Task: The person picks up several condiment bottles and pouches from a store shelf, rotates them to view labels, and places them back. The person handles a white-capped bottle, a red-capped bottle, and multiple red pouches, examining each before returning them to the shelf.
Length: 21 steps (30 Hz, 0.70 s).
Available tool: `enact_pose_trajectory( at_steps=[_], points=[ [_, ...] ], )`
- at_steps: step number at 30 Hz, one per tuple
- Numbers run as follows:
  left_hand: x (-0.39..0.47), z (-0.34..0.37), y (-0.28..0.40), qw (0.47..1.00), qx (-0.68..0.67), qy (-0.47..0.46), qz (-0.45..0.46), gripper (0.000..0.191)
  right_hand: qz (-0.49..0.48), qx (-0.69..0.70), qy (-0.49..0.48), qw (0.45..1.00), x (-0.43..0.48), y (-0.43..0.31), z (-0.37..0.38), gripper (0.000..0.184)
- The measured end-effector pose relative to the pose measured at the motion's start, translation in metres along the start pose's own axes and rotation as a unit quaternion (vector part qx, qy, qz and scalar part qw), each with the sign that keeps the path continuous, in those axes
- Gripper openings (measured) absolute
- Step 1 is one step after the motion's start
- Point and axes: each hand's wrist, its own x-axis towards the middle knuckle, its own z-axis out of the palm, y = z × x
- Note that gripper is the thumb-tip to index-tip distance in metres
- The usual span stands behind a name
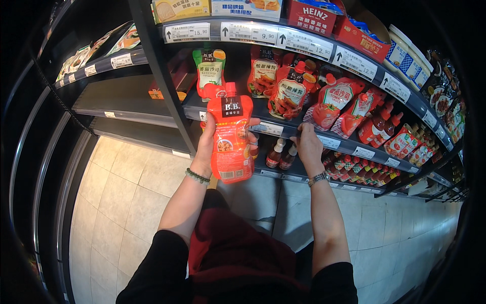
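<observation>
My left hand (205, 146) is wrapped around a red spouted sauce pouch (231, 140), its cap upward. The side towards me bears small print, a food picture and a printed code. My right hand (309, 148) is at the label rail on the front edge of the middle shelf (296, 131), below the chili sauce pouches. Its thumb and fingertips are bent close to the rail; whether they pinch anything is too small to tell. Just behind the rail stands a sweet chili sauce pouch (288, 95). A green-and-white ketchup pouch (209, 72) stands behind the held one.
Tomato sauce pouches (330, 100) and red squeeze bottles (376, 125) line the shelf rightward. Glass sauce bottles (275, 153) stand on the shelf below. Heinz boxes (311, 17) sit overhead. A dark upright post (163, 72) divides the shelving at left. Pale tiles (114, 190) cover the floor.
</observation>
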Motion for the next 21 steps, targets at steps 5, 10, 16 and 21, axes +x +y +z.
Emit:
enact_pose_trajectory(
  at_steps=[5, 10, 16, 21],
  points=[
    [0.0, -0.003, 0.001, 1.0, -0.007, -0.002, -0.005, 0.094, -0.012, 0.003, 0.011, 1.0, 0.0, 0.001, 0.001, 0.04],
    [-0.001, -0.002, 0.002, 1.0, 0.006, -0.007, -0.008, 0.093, -0.007, 0.007, 0.007, 1.0, -0.001, 0.0, 0.001, 0.038],
    [-0.001, 0.005, 0.0, 1.0, 0.006, 0.03, 0.004, 0.092, 0.006, 0.001, -0.009, 1.0, 0.0, -0.001, 0.0, 0.038],
    [0.005, 0.006, 0.004, 0.997, 0.065, 0.044, 0.002, 0.09, -0.005, 0.002, 0.01, 1.0, 0.0, 0.0, 0.0, 0.042]
  ],
)
